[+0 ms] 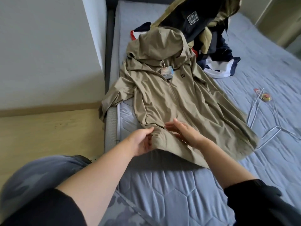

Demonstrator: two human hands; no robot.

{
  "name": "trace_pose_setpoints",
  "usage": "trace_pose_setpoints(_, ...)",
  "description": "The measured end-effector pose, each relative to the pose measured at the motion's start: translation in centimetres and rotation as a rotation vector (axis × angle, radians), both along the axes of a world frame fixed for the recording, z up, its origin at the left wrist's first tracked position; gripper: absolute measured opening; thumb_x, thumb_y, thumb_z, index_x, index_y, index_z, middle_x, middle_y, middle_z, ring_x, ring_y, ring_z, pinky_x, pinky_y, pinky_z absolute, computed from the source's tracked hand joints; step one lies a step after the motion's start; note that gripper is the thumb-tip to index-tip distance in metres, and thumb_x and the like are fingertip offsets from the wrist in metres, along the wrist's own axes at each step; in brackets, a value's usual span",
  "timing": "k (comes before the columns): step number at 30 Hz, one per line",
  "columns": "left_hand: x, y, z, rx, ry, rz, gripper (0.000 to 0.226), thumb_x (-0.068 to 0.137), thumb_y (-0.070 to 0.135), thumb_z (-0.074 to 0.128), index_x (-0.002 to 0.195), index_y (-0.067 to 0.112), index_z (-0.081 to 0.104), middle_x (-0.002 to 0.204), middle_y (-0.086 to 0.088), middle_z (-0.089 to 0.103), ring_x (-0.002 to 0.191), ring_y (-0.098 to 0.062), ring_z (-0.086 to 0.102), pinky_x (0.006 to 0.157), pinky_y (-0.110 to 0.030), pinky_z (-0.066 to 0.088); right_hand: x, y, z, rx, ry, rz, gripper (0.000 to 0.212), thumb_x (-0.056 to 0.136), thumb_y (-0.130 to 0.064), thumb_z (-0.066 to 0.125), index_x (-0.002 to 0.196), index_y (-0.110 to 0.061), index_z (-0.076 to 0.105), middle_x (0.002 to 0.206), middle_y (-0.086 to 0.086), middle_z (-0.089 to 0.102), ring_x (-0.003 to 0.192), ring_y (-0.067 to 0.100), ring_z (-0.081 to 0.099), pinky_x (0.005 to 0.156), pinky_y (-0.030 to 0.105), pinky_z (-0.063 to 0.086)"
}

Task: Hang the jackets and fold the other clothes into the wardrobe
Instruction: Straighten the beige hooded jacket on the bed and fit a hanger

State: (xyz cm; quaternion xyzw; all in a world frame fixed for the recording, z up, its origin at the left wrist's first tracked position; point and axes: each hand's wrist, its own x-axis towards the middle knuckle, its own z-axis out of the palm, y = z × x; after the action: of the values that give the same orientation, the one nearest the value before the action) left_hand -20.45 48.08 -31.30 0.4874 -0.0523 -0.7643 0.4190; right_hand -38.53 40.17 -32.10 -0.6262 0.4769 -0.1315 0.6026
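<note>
Thumb and curled fingers of the left hand (143, 141) pinch the near hem of the khaki hooded jacket (179, 98), which lies flat and front up on the bed (162, 193); the right hand (184, 133) rests just beside on the same hem, fingers straight, gripping nothing. At the jacket's collar lies a paper tag (167, 71), and the small dark chest logo (178, 76) is too small to read.

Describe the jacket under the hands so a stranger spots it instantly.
On the blue-grey quilted bed, nearest the person, the khaki hooded jacket lies spread front-up. Unlike the heaped clothes pile behind its hood, it is flat and has a hang tag at the collar.
</note>
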Motion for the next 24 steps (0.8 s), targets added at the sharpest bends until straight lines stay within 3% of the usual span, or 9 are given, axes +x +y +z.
trace_pose_setpoints(4, -0.9, -0.7, 2.1, -0.026, -0.015, 0.047, 0.032, 0.102, 0.020, 0.039, 0.083, 0.006, 0.060, 0.057, -0.006, 0.067, 0.045, -0.013, 0.064, 0.040, -0.020, 0.051, -3.5, 3.4, 2.5, -0.206, -0.045, 0.186, 0.069, 0.083, -0.074, 0.042, 0.132, -0.026, 0.052, 0.133, -0.013, 0.054, 0.126, 0.000, 0.046, 0.106, 0.018, 0.032)
trace_pose_setpoints(7, -1.2, -1.2, 3.5, -0.038, 0.119, 0.070, 0.035, 0.103, 0.015, 0.034, 0.083, -0.001, 0.059, 0.059, -0.014, 0.068, 0.044, -0.019, 0.065, 0.041, -0.022, 0.052, -4.1, 5.7, 1.8, -0.518, 0.164, 0.246, 0.089, 0.070, -0.061, 0.071, 0.142, -0.023, 0.036, 0.136, -0.020, 0.041, 0.125, -0.006, 0.038, 0.103, 0.011, 0.028)
trace_pose_setpoints(10, -1.7, -1.5, 4.7, -0.073, 0.174, 0.049, 0.034, 0.103, 0.014, 0.034, 0.088, -0.005, 0.059, 0.067, -0.020, 0.069, 0.052, -0.026, 0.069, 0.043, -0.023, 0.054, -3.3, 6.0, 0.3, -0.712, 0.217, -0.075, 0.033, 0.078, -0.026, 0.076, 0.107, -0.017, 0.062, 0.099, -0.009, 0.064, 0.092, 0.008, 0.057, 0.079, 0.023, 0.044)
trace_pose_setpoints(12, -2.0, -1.7, 5.2, -0.133, 0.163, 0.116, 0.027, 0.101, 0.006, 0.033, 0.094, -0.003, 0.057, 0.079, -0.022, 0.070, 0.072, -0.032, 0.072, 0.049, -0.026, 0.057, -3.1, 4.9, 0.6, -0.603, 0.114, -0.307, 0.009, 0.085, -0.015, 0.068, 0.079, -0.012, 0.063, 0.065, -0.009, 0.060, 0.064, 0.010, 0.053, 0.059, 0.021, 0.040)
trace_pose_setpoints(14, -2.0, -2.2, 4.7, -0.279, -0.122, 0.162, 0.021, 0.096, -0.005, 0.036, 0.098, 0.005, 0.055, 0.091, -0.018, 0.069, 0.089, -0.028, 0.070, 0.058, -0.025, 0.057, -3.4, 3.3, 1.2, -0.437, 0.095, -0.367, 0.015, 0.088, -0.013, 0.064, 0.073, -0.011, 0.063, 0.060, -0.011, 0.055, 0.060, 0.006, 0.048, 0.055, 0.018, 0.037)
trace_pose_setpoints(17, -0.9, -2.4, 3.4, -0.623, -0.989, -0.026, 0.037, 0.084, -0.007, 0.056, 0.113, 0.017, 0.057, 0.112, -0.003, 0.060, 0.096, -0.013, 0.057, 0.076, -0.009, 0.043, -3.5, 1.8, 2.1, -0.158, 0.047, -0.263, 0.009, 0.090, -0.006, 0.059, 0.091, -0.004, 0.067, 0.081, 0.004, 0.064, 0.077, 0.014, 0.058, 0.072, 0.026, 0.046)
trace_pose_setpoints(18, -0.7, -2.5, 3.0, -0.724, -1.126, -0.121, 0.047, 0.081, -0.004, 0.063, 0.121, 0.019, 0.056, 0.117, 0.002, 0.058, 0.104, -0.009, 0.053, 0.082, -0.005, 0.038, -3.5, 1.5, 2.3, -0.059, 0.002, -0.231, 0.012, 0.091, -0.002, 0.056, 0.097, 0.000, 0.066, 0.088, 0.009, 0.065, 0.082, 0.018, 0.060, 0.079, 0.029, 0.048)
trace_pose_setpoints(21, -1.1, -2.2, 2.5, -0.863, -1.146, -0.330, 0.064, 0.077, 0.007, 0.073, 0.134, 0.024, 0.050, 0.122, 0.013, 0.057, 0.113, -0.002, 0.048, 0.092, -0.009, 0.032, -3.3, 0.7, 2.9, 0.097, -0.014, -0.072, 0.018, 0.093, 0.004, 0.051, 0.105, 0.005, 0.063, 0.095, 0.011, 0.067, 0.084, 0.017, 0.064, 0.082, 0.026, 0.050)
trace_pose_setpoints(24, -2.2, -1.9, 1.9, -0.891, -1.212, -0.387, 0.062, 0.075, 0.008, 0.075, 0.131, 0.026, 0.055, 0.110, 0.018, 0.056, 0.104, 0.001, 0.051, 0.085, 0.000, 0.031, -2.5, 0.6, 3.5, 0.161, 0.010, 0.092, 0.021, 0.094, 0.007, 0.047, 0.105, -0.001, 0.063, 0.087, -0.001, 0.072, 0.078, 0.007, 0.068, 0.076, 0.018, 0.053)
